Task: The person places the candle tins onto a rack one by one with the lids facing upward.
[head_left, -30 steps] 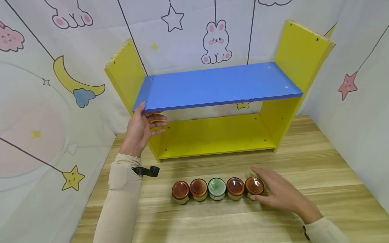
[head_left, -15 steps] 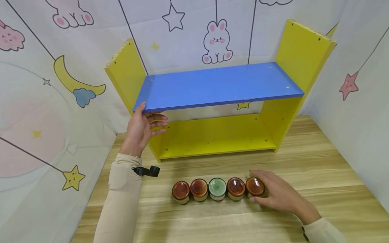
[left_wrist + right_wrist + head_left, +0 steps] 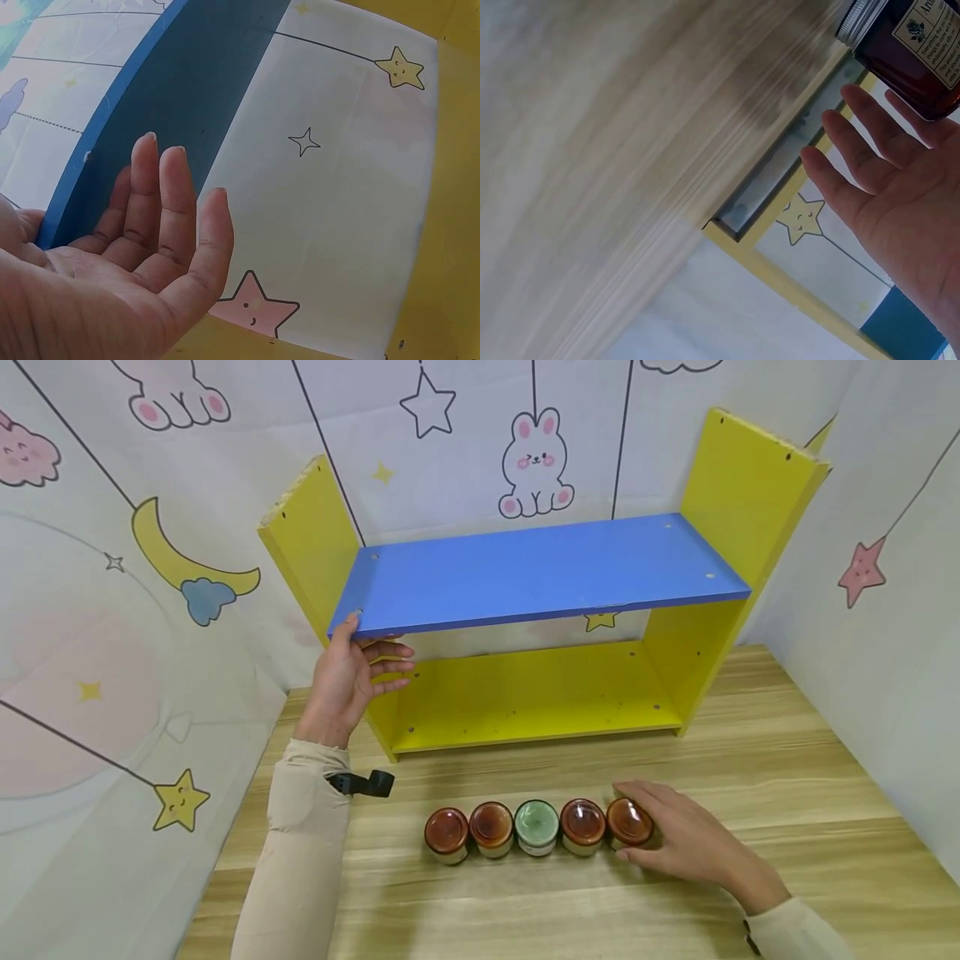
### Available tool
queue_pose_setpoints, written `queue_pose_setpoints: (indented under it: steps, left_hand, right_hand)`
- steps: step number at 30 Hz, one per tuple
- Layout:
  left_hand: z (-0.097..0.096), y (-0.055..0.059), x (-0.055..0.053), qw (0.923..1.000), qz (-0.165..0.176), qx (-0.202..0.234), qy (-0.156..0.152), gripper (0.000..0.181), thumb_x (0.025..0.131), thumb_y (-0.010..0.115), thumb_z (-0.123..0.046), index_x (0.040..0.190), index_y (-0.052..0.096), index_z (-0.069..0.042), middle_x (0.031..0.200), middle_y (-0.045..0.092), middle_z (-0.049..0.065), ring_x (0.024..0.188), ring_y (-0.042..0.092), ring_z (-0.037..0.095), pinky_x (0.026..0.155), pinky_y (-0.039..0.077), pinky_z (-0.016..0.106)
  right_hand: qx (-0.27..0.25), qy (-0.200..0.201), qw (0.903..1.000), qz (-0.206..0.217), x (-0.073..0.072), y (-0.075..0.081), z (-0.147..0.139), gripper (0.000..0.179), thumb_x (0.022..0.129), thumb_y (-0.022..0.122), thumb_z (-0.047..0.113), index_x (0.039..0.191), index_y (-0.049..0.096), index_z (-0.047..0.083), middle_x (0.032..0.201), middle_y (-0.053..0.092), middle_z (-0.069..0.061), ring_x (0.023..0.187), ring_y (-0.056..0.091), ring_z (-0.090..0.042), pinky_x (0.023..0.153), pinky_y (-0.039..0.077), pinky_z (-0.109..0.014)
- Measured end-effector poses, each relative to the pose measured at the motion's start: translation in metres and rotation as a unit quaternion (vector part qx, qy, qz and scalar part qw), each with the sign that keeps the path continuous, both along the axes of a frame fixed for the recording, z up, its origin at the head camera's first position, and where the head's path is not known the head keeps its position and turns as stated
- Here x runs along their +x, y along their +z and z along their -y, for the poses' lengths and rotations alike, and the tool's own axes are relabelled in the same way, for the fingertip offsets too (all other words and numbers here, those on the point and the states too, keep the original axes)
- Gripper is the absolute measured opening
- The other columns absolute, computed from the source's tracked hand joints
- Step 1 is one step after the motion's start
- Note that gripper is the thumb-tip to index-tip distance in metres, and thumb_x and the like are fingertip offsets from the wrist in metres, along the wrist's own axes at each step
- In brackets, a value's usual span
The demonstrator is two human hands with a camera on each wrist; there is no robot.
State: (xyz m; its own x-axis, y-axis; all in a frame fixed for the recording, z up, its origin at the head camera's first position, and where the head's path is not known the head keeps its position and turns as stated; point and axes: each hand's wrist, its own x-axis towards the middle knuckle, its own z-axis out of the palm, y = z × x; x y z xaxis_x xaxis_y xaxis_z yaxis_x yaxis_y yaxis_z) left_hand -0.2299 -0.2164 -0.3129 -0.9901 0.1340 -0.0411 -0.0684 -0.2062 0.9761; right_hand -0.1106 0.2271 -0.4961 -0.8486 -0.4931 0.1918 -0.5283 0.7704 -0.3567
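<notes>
My left hand (image 3: 345, 681) holds the left front corner of the blue shelf board (image 3: 540, 568), thumb on top and fingers underneath. In the left wrist view its other fingers (image 3: 176, 195) curve loosely below the board. Around the rightmost amber glass jar (image 3: 630, 821) my right hand (image 3: 693, 839) has its thumb on the near side and its index finger on the far side. The right wrist view shows that jar (image 3: 911, 56) with a printed label and its silver lid toward the wood. Beside it stand more amber jars (image 3: 582, 822) and one green jar (image 3: 536, 824), in a row.
The blue board spans two yellow side panels (image 3: 750, 485), above a yellow bottom shelf (image 3: 525, 697). This unit stands behind the jars on a wood-grain table (image 3: 525, 910). A printed cloth (image 3: 450, 477) hangs behind and at both sides.
My right thumb and index finger have come closer in around the rightmost jar. The left hand stays on the blue board, and the other jars have not moved.
</notes>
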Motion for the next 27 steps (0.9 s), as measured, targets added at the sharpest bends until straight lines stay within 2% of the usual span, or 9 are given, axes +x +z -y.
queue_pose_setpoints:
  steps: [13, 21, 27]
  left_hand:
    - [-0.0004, -0.0008, -0.0006, 1.0000, -0.004, -0.005, 0.001, 0.059, 0.108, 0.029, -0.056, 0.131, 0.052, -0.007, 0.096, 0.071, 0.005, 0.089, 0.070, 0.024, 0.085, 0.058, 0.040]
    - [-0.0003, -0.0013, -0.0007, 1.0000, -0.005, -0.002, -0.001, 0.059, 0.108, 0.029, -0.055, 0.130, 0.052, -0.006, 0.097, 0.071, 0.006, 0.089, 0.070, 0.025, 0.085, 0.058, 0.040]
    - [-0.0006, -0.0011, 0.0009, 0.9999, -0.007, -0.008, 0.000, 0.058, 0.108, 0.029, -0.055, 0.133, 0.050, -0.008, 0.099, 0.071, 0.006, 0.092, 0.069, 0.026, 0.090, 0.056, 0.044]
  right_hand:
    - [0.006, -0.009, 0.9999, 0.013, 0.0018, 0.0012, 0.0024, 0.087, 0.079, 0.080, 0.057, 0.148, 0.051, 0.012, 0.131, 0.066, -0.013, 0.115, 0.065, -0.032, 0.094, 0.052, -0.054]
    - [0.004, -0.016, 0.9994, 0.031, 0.0031, 0.0009, 0.0037, 0.087, 0.080, 0.081, 0.057, 0.148, 0.050, 0.012, 0.136, 0.064, -0.014, 0.117, 0.065, -0.035, 0.093, 0.053, -0.055]
    - [-0.008, -0.019, 0.9992, 0.035, 0.0017, -0.0018, 0.0049, 0.082, 0.078, 0.083, 0.055, 0.143, 0.054, 0.013, 0.136, 0.064, -0.009, 0.115, 0.066, -0.028, 0.089, 0.056, -0.050]
